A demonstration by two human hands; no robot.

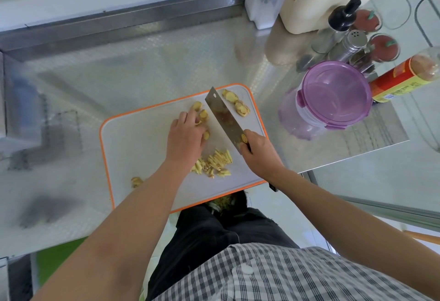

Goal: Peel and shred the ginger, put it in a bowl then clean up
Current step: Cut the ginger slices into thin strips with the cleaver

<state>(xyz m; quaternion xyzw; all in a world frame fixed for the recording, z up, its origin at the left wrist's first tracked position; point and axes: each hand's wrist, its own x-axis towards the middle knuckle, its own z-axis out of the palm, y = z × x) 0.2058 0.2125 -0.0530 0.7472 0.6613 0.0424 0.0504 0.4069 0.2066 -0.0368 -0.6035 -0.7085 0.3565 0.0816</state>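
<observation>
Right hand [258,155] wraps the cleaver [225,117] by its handle, fingers curled tight round it. Left hand [187,138] is clawed over the ginger slices [203,116].

Containers: purple-lidded tub [333,96] to the right of the cutting board [106,158], lid clipped on; I cannot tell its contents. Cream caddy [309,12] at the back right holds bottles and packets.

Edges: the board's near corner sits at the front edge of the steel counter [142,62]. I note bare counter to the board's left and behind it. One ginger stub [136,181] lies at the board's left rim.

Grip detail: left fingertips bend down onto the slices just left of the blade. More slices lie beyond the blade, near the board's far corner. Ginger shreds [215,163] are piled between my two wrists, apart from both hands.
</observation>
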